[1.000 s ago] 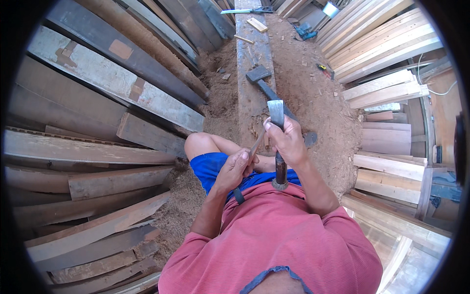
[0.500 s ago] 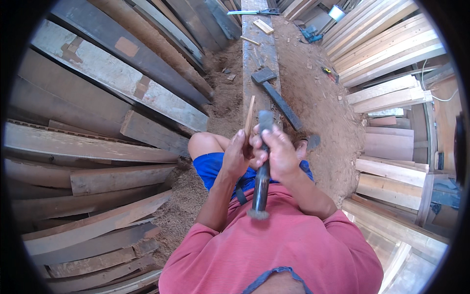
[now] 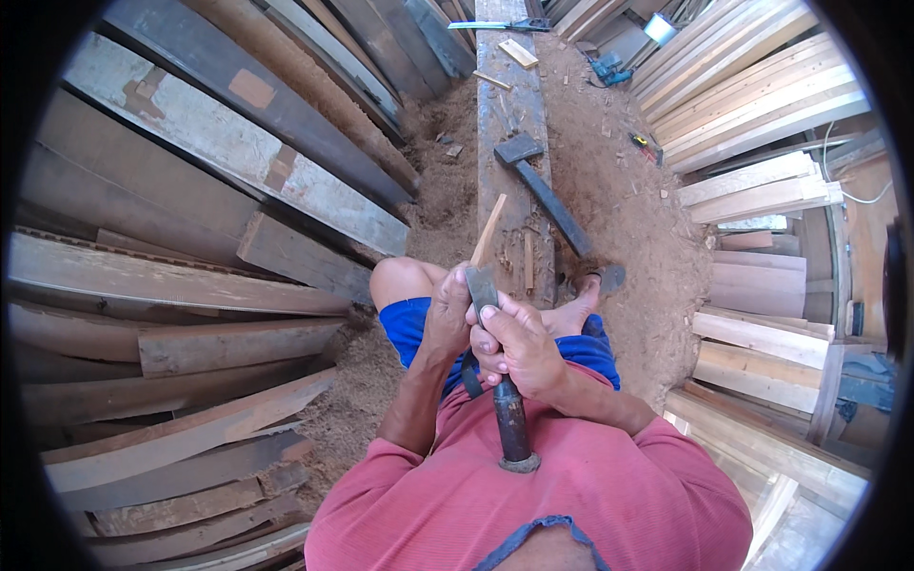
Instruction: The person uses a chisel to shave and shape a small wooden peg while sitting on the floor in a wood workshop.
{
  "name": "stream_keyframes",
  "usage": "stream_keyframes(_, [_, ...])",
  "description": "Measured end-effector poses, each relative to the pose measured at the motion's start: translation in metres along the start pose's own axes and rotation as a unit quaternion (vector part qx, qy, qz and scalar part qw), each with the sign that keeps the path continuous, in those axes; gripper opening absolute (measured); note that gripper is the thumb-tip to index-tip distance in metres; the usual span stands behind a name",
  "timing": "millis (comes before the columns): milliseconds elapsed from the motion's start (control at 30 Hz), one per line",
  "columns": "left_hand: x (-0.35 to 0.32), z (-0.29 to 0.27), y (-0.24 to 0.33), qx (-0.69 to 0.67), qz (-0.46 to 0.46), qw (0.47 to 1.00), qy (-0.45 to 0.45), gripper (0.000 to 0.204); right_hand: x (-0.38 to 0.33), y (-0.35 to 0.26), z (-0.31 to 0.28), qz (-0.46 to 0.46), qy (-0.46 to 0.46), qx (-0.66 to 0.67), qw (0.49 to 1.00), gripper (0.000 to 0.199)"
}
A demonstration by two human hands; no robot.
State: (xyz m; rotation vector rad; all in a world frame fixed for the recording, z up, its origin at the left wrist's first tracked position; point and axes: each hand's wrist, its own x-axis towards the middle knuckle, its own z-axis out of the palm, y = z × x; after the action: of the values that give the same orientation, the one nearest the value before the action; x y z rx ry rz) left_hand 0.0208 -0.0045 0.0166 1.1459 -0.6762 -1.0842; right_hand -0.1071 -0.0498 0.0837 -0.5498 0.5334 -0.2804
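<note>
My right hand [image 3: 522, 344] is wrapped round a broad chisel [image 3: 512, 423], its dark handle pointing back so that the butt meets my pink shirt. The flat grey blade reaches forward to the fingers of my left hand [image 3: 447, 309]. That hand grips a slim, tapered wooden stick [image 3: 489, 231], whose pointed end sticks up past the fingers. The chisel's edge lies against or just over the stick's lower part; exact contact is hidden by blade and fingers. Beyond my hands, a dark mallet [image 3: 552, 202] rests on a long wooden bench plank [image 3: 509, 109].
Small offcuts [image 3: 518, 52] and a saw [image 3: 500, 25] lie along the plank. Old boards [image 3: 238, 171] lean at left, pale lumber [image 3: 762, 105] is stacked at right. A teal power tool [image 3: 609, 70] and a yellow-and-red tool [image 3: 646, 148] sit on the sawdust-covered floor.
The chisel has come back toward my body, its butt now at my shirt and its blade lower, beside my left fingers. The stick has tilted further to the right.
</note>
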Motion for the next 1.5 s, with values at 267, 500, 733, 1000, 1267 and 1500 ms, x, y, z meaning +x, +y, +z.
stream_keyframes(267, [-0.050,-0.017,-0.026,0.184,0.045,0.981,-0.048,0.044,-0.022,-0.030,-0.025,-0.124,0.077,-0.002,0.989,0.017])
stream_keyframes(500, [-0.012,-0.027,-0.038,0.066,-0.045,0.994,0.079,0.043,0.004,-0.028,-0.023,-0.121,0.076,0.040,0.989,0.016])
stream_keyframes(733, [0.017,-0.026,0.009,0.187,0.093,0.976,0.064,0.040,0.019,-0.005,0.006,0.035,-0.026,0.027,0.999,0.014])
stream_keyframes(1000, [-0.050,-0.019,0.000,0.373,0.165,0.910,-0.075,0.038,-0.024,-0.030,-0.006,-0.139,0.027,-0.008,0.990,0.016])
stream_keyframes(1267, [-0.008,-0.018,-0.025,-0.129,-0.083,0.986,0.072,0.048,0.018,-0.007,-0.013,-0.010,0.026,0.076,0.997,0.013])
stream_keyframes(1500, [0.014,-0.018,-0.012,-0.123,-0.098,0.986,0.050,0.042,0.011,0.001,0.006,0.028,-0.024,-0.008,0.999,0.015])
